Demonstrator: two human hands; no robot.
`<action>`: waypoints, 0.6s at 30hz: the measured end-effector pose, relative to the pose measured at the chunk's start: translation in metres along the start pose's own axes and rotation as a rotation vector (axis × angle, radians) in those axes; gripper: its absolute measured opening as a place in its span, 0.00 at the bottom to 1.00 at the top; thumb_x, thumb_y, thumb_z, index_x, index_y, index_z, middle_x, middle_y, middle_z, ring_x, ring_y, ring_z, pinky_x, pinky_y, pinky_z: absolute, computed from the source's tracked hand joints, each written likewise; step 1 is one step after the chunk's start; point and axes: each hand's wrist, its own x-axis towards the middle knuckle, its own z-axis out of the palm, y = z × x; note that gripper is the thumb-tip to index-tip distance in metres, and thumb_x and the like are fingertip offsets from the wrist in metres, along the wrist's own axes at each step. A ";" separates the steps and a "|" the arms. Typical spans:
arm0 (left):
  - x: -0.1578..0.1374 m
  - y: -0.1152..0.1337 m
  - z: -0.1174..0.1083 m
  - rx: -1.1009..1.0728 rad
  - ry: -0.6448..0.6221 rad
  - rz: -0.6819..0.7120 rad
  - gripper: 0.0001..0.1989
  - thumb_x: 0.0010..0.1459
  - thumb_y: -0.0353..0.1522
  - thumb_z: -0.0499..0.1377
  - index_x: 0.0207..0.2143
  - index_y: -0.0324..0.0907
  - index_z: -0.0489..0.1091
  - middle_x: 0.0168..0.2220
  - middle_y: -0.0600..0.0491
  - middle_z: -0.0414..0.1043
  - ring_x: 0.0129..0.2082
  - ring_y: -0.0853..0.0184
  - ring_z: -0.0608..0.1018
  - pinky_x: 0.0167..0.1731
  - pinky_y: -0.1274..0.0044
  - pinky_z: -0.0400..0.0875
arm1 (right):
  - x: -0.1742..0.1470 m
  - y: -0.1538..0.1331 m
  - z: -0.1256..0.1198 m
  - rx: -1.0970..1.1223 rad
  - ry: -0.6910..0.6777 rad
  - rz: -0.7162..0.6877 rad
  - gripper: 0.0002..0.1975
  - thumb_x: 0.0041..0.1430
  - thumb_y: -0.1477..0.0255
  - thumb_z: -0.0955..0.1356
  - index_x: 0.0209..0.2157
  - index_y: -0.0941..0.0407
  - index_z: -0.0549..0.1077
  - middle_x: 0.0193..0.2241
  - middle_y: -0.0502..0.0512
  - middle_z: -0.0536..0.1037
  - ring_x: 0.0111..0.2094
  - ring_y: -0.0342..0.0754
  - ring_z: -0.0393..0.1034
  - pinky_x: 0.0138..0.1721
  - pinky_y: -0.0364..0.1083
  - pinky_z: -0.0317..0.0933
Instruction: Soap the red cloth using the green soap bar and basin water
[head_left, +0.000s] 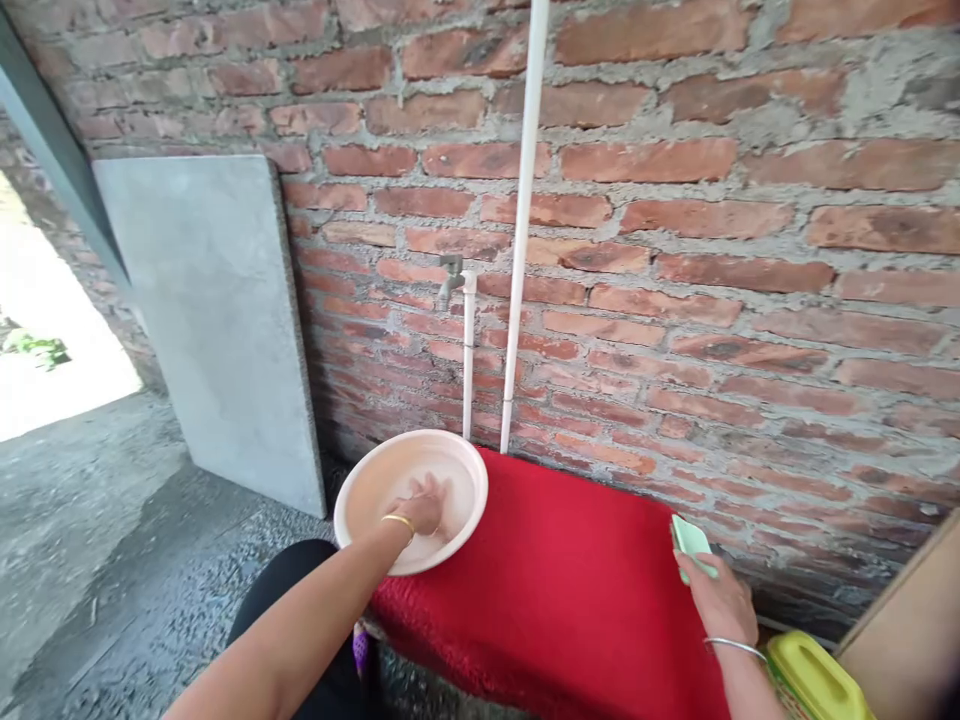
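A pale pink plastic basin (351,510) stands on the left end of a red cloth (577,580), with cloudy water (457,485) in it. My left hand (426,507), with a gold bangle at the wrist, reaches down into the basin. Its fingers are spread at the water and hold nothing that I can see. Over at the cloth's right end, my right hand (721,597) grips a pale green scrub brush (691,538) by its handle. A silver bangle circles that wrist. The brush's underside is mostly hidden.
Behind the cloth rises a brick wall (637,240) with a tap (450,282) and a white pipe (523,220). A grey slab (217,320) leans on the left. A yellow-green jug (814,675) and a brown board (907,620) stand at the lower right. The floor (142,590) looks wet.
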 end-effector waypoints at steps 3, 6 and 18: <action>-0.002 0.004 -0.007 -0.010 -0.103 -0.011 0.63 0.46 0.52 0.68 0.72 0.52 0.31 0.74 0.36 0.25 0.70 0.27 0.40 0.50 0.34 0.61 | -0.020 -0.048 0.020 0.018 -0.061 -0.086 0.27 0.58 0.47 0.61 0.47 0.50 0.75 0.39 0.61 0.77 0.44 0.60 0.74 0.45 0.54 0.67; -0.006 0.005 -0.014 -0.018 -0.152 -0.009 0.65 0.45 0.51 0.69 0.72 0.52 0.28 0.74 0.38 0.22 0.70 0.27 0.37 0.49 0.32 0.60 | -0.058 -0.110 0.049 -0.028 -0.144 -0.250 0.24 0.59 0.50 0.63 0.49 0.50 0.75 0.42 0.56 0.75 0.39 0.54 0.75 0.40 0.49 0.67; -0.006 0.003 -0.013 0.004 -0.120 0.001 0.64 0.45 0.51 0.69 0.72 0.50 0.30 0.74 0.34 0.25 0.69 0.23 0.38 0.44 0.32 0.64 | -0.120 -0.196 0.105 -0.181 -0.220 -0.489 0.17 0.61 0.60 0.69 0.50 0.46 0.75 0.45 0.54 0.71 0.46 0.51 0.73 0.46 0.45 0.63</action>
